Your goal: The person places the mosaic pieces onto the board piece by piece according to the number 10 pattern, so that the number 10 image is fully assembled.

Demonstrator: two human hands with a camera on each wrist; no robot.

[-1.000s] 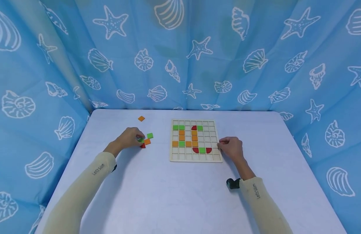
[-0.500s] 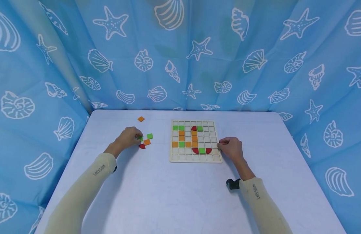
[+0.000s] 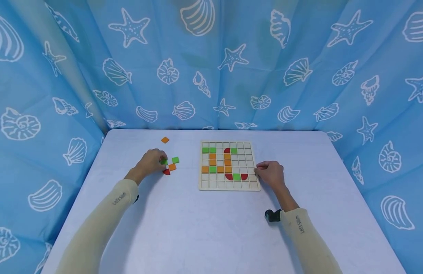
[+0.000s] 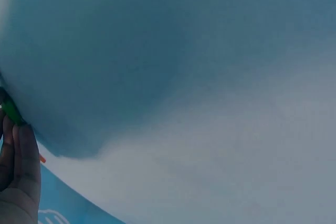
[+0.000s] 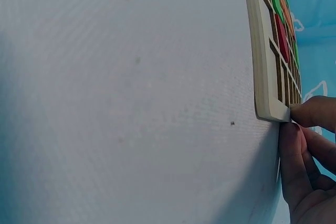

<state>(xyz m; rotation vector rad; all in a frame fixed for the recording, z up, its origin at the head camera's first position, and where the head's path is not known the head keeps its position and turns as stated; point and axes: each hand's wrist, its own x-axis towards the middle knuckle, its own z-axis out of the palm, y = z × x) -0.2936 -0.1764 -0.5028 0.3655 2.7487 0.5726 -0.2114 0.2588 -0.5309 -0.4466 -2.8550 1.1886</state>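
My left hand [image 3: 150, 163] pinches a green tile [image 3: 164, 162] close over the table. In the left wrist view the green tile [image 4: 10, 109] shows at the fingertips, partly hidden by them. A red quarter-round tile [image 3: 166, 172], an orange tile [image 3: 172, 166] and another green tile [image 3: 175, 160] lie just beside these fingers. The wooden grid board [image 3: 211, 187] carries several green, orange and red tiles in its cells. My right hand [image 3: 271, 173] holds the board's right edge, with thumb and fingers at its border [image 5: 261, 90] in the right wrist view.
A lone orange tile [image 3: 165, 140] lies near the table's far left edge. The white table [image 3: 197, 228] meets a blue shell-print curtain [image 3: 197, 57] at the back. A small black device [image 3: 273, 215] is worn on the right wrist.
The left fingers have drawn back slightly, with the green tile between them. More of the red tile shows beside them. The right hand stays at the board's edge.
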